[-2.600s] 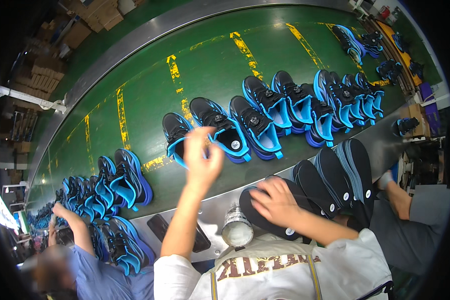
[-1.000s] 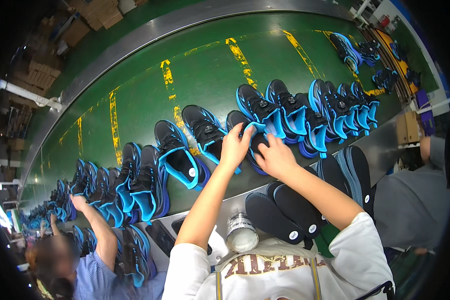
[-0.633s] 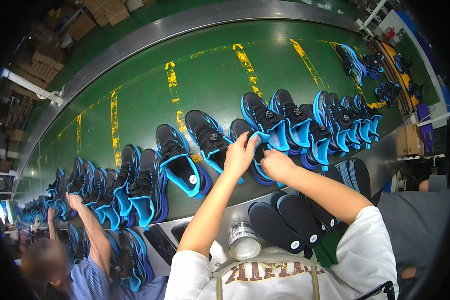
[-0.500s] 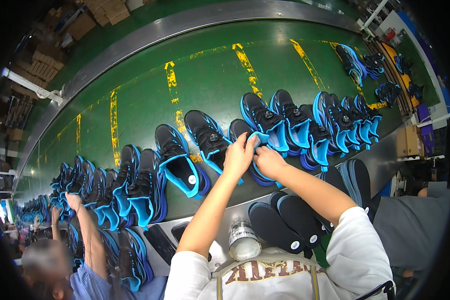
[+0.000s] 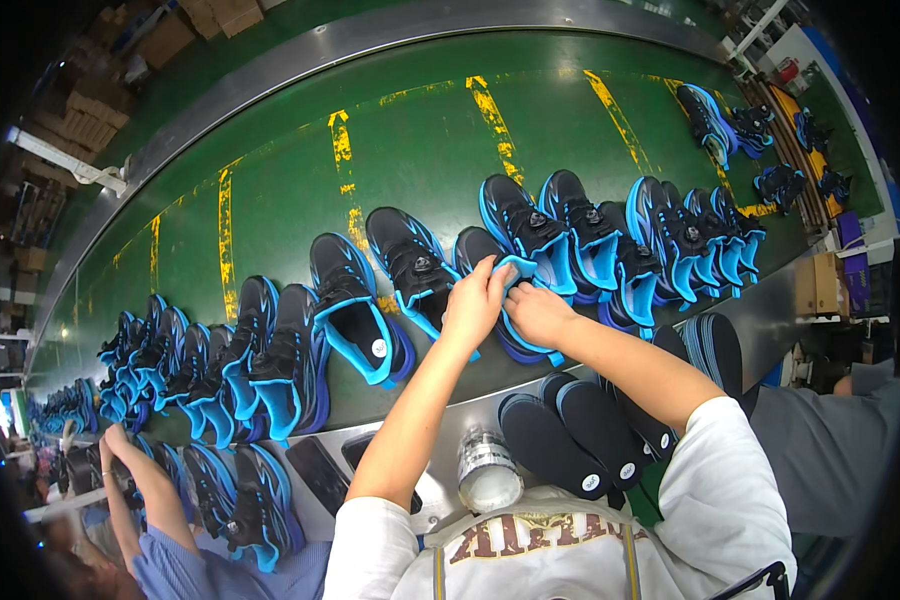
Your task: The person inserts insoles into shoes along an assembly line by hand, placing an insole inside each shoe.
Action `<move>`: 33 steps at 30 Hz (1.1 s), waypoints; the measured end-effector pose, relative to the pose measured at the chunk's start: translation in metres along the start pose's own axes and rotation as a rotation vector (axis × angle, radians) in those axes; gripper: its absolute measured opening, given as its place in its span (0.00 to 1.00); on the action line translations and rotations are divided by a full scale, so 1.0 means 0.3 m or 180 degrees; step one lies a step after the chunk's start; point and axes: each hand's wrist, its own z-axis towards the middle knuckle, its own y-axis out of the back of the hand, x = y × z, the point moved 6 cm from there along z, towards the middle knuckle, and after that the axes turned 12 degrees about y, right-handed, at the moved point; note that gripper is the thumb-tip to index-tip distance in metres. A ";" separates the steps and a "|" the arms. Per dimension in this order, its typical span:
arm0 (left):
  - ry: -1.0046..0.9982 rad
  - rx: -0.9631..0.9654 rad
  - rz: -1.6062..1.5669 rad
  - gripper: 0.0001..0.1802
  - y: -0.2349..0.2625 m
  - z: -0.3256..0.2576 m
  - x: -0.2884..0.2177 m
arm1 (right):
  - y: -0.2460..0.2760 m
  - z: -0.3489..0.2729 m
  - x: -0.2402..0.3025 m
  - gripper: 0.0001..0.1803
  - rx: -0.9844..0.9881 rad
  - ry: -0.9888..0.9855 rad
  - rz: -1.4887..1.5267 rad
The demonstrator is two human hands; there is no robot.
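A black sneaker with a blue lining and blue-purple sole (image 5: 478, 247) stands on the green bench, toe pointing away from me. My left hand (image 5: 473, 305) pinches its light-blue collar between thumb and fingers. Close beside it, my right hand (image 5: 542, 318) is closed at the shoe's opening, fingers curled against the lining; the fingertips are partly hidden. To the left stands another sneaker (image 5: 407, 250), and farther left one (image 5: 355, 320) with a black insole bearing a round white sticker. More sneakers (image 5: 523, 225) stand just right of my hands.
Black insoles (image 5: 550, 440) lie in stacks along the metal near edge (image 5: 450, 415), beside a clear jar (image 5: 488, 470) and dark phone-like slabs (image 5: 320, 475). Rows of sneakers (image 5: 290, 360) run along the bench. At left, a co-worker's arm (image 5: 155, 480) reaches in near more shoes.
My hands keep hold of the same sneaker, with only small finger shifts. The co-worker's hand at left has drawn back from the shoes toward the near edge.
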 end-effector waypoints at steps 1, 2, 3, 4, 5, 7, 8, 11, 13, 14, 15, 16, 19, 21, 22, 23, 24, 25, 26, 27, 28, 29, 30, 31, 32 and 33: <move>-0.0026 -0.0030 0.0047 0.18 0.003 -0.004 -0.002 | 0.001 -0.002 0.003 0.11 -0.0094 -0.0091 0.0001; -0.0002 -0.0028 0.0052 0.18 0.005 -0.007 -0.002 | -0.004 -0.001 0.007 0.11 -0.0082 -0.0081 0.0019; -0.0015 -0.0031 0.0028 0.18 0.008 -0.006 -0.006 | -0.007 0.004 0.008 0.11 0.0096 -0.0055 -0.0113; -0.0028 -0.0036 0.0006 0.18 0.009 -0.006 -0.007 | -0.008 0.010 0.010 0.12 0.0273 -0.0028 -0.0245; -0.0027 -0.0025 0.0018 0.18 0.007 -0.007 -0.003 | -0.025 0.013 0.006 0.15 0.0685 -0.0150 -0.0154; -0.0061 -0.0009 0.0020 0.18 0.002 -0.007 -0.002 | -0.039 0.025 -0.001 0.16 0.0981 -0.0210 -0.0240; -0.0103 0.0003 0.0017 0.18 0.000 -0.007 -0.003 | -0.052 0.030 -0.007 0.17 0.1274 -0.0271 -0.0337; 0.0000 0.0165 -0.0207 0.18 0.006 -0.003 -0.005 | -0.066 0.054 -0.009 0.20 0.1924 -0.0351 -0.0453; -0.0024 0.0168 -0.0282 0.18 0.010 -0.001 0.002 | -0.053 0.064 0.008 0.25 0.2476 -0.0467 -0.0544; -0.0070 0.0185 -0.0361 0.18 0.012 -0.001 0.004 | -0.037 0.077 0.016 0.25 0.2485 -0.0444 -0.0543; 0.0023 0.0241 -0.0376 0.18 0.013 -0.002 -0.006 | -0.030 0.082 0.021 0.27 0.2666 -0.0186 -0.0824; 0.0041 0.0241 -0.0384 0.18 0.011 -0.001 -0.006 | -0.022 0.084 0.027 0.29 0.2841 0.0075 -0.1104; 0.0125 0.0295 -0.0195 0.20 -0.004 -0.004 -0.014 | -0.010 0.087 0.023 0.28 0.2890 0.0397 -0.1277; 0.0061 0.0095 -0.0307 0.18 0.002 -0.009 -0.036 | -0.017 0.088 0.021 0.22 0.2394 0.0531 -0.1363; 0.0071 0.0088 -0.0322 0.18 -0.004 -0.006 -0.029 | -0.040 0.067 0.014 0.22 0.2410 0.0540 -0.1371; -0.0372 -0.0248 -0.0219 0.17 0.005 -0.009 -0.043 | -0.050 0.055 0.015 0.21 0.2119 0.0542 -0.1313; -0.0797 -0.0589 -0.0109 0.16 0.022 -0.021 -0.067 | -0.035 0.047 0.027 0.20 0.1834 0.0558 -0.1245; -0.0727 -0.0535 -0.0117 0.13 0.019 -0.025 -0.061 | -0.024 0.022 0.031 0.17 0.1679 0.0533 -0.0833; -0.0699 -0.0542 -0.0131 0.13 0.021 -0.025 -0.056 | -0.024 -0.006 0.032 0.20 0.1720 0.0388 -0.0422; -0.0627 -0.0335 0.0156 0.13 0.016 -0.022 -0.040 | 0.036 -0.020 0.078 0.24 0.2206 0.0316 0.0017; -0.0574 -0.0101 0.0426 0.13 0.001 -0.018 -0.028 | 0.080 -0.039 0.118 0.27 0.2689 0.0202 0.0461; -0.0687 -0.0080 0.0608 0.14 -0.012 -0.019 -0.042 | 0.057 -0.055 0.115 0.33 0.2603 -0.0060 0.0648; -0.0681 -0.0059 0.0576 0.14 -0.019 -0.014 -0.058 | 0.030 -0.053 0.100 0.32 0.2393 -0.0229 0.0586; -0.0623 0.0068 0.0696 0.15 -0.030 -0.009 -0.077 | 0.014 -0.061 0.088 0.32 0.2198 -0.0285 0.0512; -0.0567 0.0199 0.0817 0.16 -0.047 -0.002 -0.085 | 0.003 -0.069 0.076 0.32 0.2002 -0.0341 0.0439; -0.0746 0.0111 0.1082 0.20 -0.046 0.005 -0.077 | 0.002 -0.062 0.076 0.25 0.1793 -0.0349 0.0378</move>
